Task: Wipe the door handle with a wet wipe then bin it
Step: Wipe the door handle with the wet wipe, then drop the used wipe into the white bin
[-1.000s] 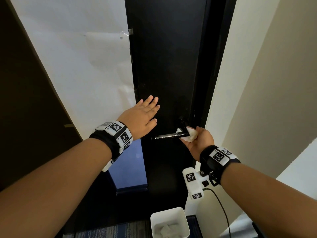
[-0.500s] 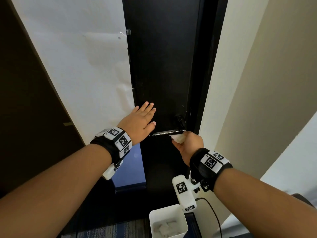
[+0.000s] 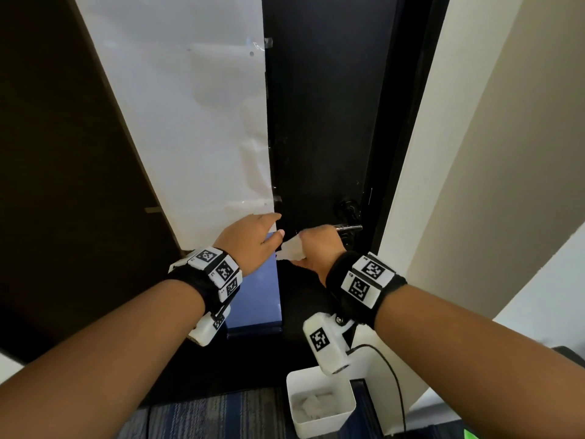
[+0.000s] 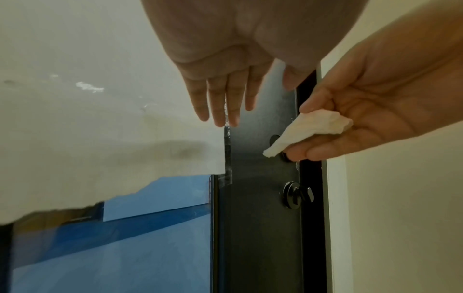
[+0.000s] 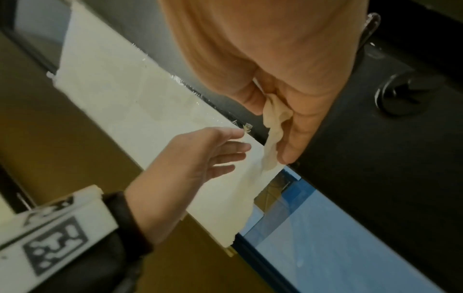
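The black lever door handle [image 3: 350, 227] sticks out from the dark door [image 3: 319, 128] at mid-right of the head view. My right hand [image 3: 316, 245] covers the lever's free left end and pinches a crumpled white wet wipe [image 3: 290, 250] between thumb and fingers; the wipe [image 4: 310, 128] hangs out to the left. Whether the wipe touches the lever I cannot tell. My left hand [image 3: 269, 228] is just left of it, holding nothing, with straight fingers [image 4: 220, 107] at the edge of the white paper on the door. A white bin [image 3: 338, 416] stands on the floor below.
A white paper sheet [image 3: 196, 122] covers the glass panel left of the door. A black thumb-turn lock [image 4: 296, 195] sits under the handle. The bin holds some used wipes [image 3: 311, 407]. A white door frame and wall [image 3: 421, 153] close off the right side.
My right hand has slid the wipe leftward along the lever to its free end. My left hand has dropped from the door face down to the paper's lower corner.
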{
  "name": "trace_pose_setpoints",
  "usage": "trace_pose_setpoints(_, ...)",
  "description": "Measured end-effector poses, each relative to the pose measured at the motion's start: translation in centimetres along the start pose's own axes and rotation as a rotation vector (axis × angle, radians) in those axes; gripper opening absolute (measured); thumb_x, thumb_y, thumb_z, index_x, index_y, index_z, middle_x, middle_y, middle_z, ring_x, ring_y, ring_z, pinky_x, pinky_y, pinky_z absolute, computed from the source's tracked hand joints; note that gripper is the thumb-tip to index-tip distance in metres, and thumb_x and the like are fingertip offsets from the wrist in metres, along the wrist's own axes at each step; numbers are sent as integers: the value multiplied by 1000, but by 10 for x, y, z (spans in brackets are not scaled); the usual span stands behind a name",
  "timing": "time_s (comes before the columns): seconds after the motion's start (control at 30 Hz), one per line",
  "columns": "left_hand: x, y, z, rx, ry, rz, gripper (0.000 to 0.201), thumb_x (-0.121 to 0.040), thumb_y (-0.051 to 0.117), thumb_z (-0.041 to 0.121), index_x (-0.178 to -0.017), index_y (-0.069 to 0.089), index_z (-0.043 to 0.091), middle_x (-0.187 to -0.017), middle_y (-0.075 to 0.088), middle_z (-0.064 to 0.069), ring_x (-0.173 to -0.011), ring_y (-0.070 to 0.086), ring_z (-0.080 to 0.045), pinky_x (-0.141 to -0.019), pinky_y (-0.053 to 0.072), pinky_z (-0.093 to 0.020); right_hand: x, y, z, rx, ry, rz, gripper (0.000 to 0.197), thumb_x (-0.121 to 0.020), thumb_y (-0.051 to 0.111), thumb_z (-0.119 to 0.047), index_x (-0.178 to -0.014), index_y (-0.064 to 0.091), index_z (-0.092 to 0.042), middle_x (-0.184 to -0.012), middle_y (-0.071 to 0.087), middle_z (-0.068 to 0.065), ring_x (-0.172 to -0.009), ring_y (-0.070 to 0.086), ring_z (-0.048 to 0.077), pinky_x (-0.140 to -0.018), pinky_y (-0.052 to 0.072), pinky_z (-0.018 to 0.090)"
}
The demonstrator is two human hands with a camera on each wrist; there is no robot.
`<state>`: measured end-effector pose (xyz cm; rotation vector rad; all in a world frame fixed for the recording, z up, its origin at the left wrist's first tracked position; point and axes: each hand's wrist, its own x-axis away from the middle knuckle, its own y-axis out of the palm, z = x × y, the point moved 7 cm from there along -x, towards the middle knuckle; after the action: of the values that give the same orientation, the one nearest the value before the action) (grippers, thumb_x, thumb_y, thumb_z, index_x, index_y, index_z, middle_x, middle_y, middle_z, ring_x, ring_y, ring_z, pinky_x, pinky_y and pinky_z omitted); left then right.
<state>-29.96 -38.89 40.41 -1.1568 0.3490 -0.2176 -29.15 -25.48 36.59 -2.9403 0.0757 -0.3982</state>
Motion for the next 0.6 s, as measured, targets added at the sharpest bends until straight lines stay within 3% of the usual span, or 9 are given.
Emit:
trace_pose_setpoints(0.07, 8, -1, -8, 43, -22, 55, 42, -95, 45, 34, -132, 49, 15, -127, 60, -9, -115, 55, -25, -99, 44, -40, 1, -7, 5, -152, 17, 106, 30, -95, 52, -22, -114, 62, -1, -106, 66, 14, -104, 64, 32, -89, 54, 41)
trace_pose_setpoints(0.13, 16, 1, -13, 88, -33, 88, 31, -93, 49, 31, -118, 58, 16, -111, 66, -5, -101, 61, -23, -90, 49, -40, 0, -12, 6, 83, -111, 203, 25, -93, 50, -16, -96, 68, 0, -83, 63, 9, -84, 65, 25, -70, 56, 34)
trace_pose_setpoints(0.2, 24, 6, -14, 104, -37, 105, 21, -91, 50, 29, -104, 63, 18, -97, 67, -2, -89, 62, -21, -81, 51, -38, 3, -14, 11, 231, -162, 218, 26, -92, 51, -15, -82, 67, 3, -73, 61, 9, -68, 58, 18, -56, 47, 27)
trace_pose_setpoints(0.33, 37, 34, -17, 163, -59, 54, 15, -90, 52, 25, -95, 66, 20, -89, 68, 0, -83, 62, -19, -77, 52, -38, 9, -18, 20, 367, -288, 228, 18, -88, 57, -14, -95, 70, -5, -84, 63, 3, -75, 58, 14, -63, 45, 22)
trace_pose_setpoints(0.47, 47, 78, -21, 200, -75, 5, 13, -87, 57, 24, -95, 66, 19, -90, 69, -2, -83, 63, -21, -76, 54, -41, 7, -17, 54, 435, -290, 218, 15, -82, 63, -16, -94, 70, -10, -79, 63, -1, -68, 57, 8, -54, 40, 11)
trace_pose_setpoints(0.6, 55, 129, -27, 205, -94, -21, 12, -86, 59, 25, -92, 69, 21, -89, 70, -1, -81, 64, -19, -74, 55, -41, -1, -16, 102, 464, -238, 166, 15, -83, 63, -14, -95, 72, -10, -80, 63, -2, -73, 58, 11, -56, 39, 11)
